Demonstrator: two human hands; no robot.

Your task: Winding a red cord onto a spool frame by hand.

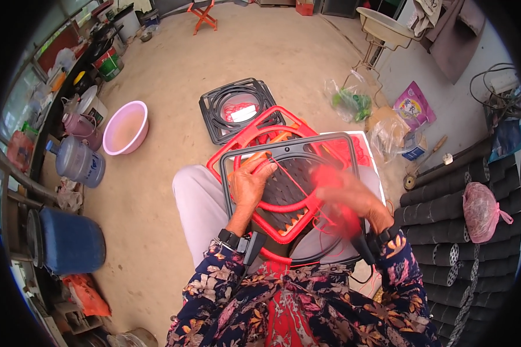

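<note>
Across my lap lie a black square frame (337,137) with a ring inside it and a red square frame (214,157), which overlap. My left hand (250,180) is closed, thumb and fingers pinching a thin red cord (292,180) at the upper left of the black frame. From there the cord stretches over the ring toward my right hand (353,199). That hand is smeared by motion above the frame's right side, so its fingers cannot be read. Loose red cord hangs below it. Dark mesh or slats (307,168) show inside the rings.
Black frames (208,118) with red cord lie on the floor ahead. Beside my right knee is a white-edged tray (362,139) of red cord. Black rolls (434,214) line the right; a pink basin (142,130), water jug (84,162) and blue barrel (75,240) stand left.
</note>
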